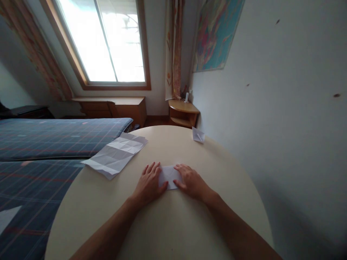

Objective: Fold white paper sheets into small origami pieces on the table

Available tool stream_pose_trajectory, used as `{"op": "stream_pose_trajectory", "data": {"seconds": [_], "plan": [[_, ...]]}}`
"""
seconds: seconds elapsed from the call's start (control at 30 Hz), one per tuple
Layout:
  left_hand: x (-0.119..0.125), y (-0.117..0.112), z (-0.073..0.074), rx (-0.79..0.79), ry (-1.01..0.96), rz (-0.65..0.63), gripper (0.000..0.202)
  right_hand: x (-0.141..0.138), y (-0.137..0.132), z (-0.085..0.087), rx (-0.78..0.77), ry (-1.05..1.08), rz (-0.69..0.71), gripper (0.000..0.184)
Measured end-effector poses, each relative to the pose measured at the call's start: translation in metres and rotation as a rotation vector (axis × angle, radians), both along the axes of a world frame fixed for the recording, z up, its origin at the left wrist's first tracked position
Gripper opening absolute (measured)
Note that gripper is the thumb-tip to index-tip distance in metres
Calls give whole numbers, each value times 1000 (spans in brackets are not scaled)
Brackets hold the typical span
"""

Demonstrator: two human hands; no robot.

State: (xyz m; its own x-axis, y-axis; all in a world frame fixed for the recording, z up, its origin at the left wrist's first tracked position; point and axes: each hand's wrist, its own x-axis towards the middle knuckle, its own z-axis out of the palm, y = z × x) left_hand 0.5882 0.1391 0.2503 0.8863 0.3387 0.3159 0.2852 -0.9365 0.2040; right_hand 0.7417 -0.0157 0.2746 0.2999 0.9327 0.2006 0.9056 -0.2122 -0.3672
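Observation:
A small folded sheet of white paper (pixel 170 177) lies flat on the round cream table (pixel 173 224), between my two hands. My left hand (pixel 151 181) rests on its left edge, fingers spread and thumb along the near left corner. On the right side, my right hand (pixel 192 181) lies over the paper's edge with its fingers stretched forward and thumb inward. Both palms face down, and neither hand grips the sheet. Part of each side of the paper is hidden under the fingers.
Creased white sheets (pixel 116 153) overlap the table's left rim. A small folded paper piece (pixel 198 135) stands near the far right edge. A bed with a blue plaid cover (pixel 54 139) adjoins the left side, and a white wall (pixel 284 137) rises on the right.

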Motion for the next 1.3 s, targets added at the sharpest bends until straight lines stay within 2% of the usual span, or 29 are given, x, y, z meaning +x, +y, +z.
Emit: {"op": "stream_pose_trajectory", "data": {"seconds": [0.1,0.23,0.5,0.7,0.83,0.97,1.07,1.3], "plan": [[0,-2,3,-14,-21,-15,49,1,2,-8,-76,-12,10,58],[0,-3,7,-33,-43,-31,54,3,2,-11,-99,-2,13,64],[1,0,3,-147,-146,-75,68,8,2,-17,-28,82,28,83],[1,-4,6,-232,-183,-82,71,6,2,-12,43,150,16,92],[3,-4,3,-355,-244,-54,64,3,3,-10,67,167,-4,95],[8,-5,-4,-565,-423,-74,55,3,2,-11,85,189,-32,99],[11,-9,-4,-698,-518,-50,51,4,1,-11,104,237,-47,102],[11,-16,7,-766,-684,85,52,4,6,-11,221,457,-81,95]]}}
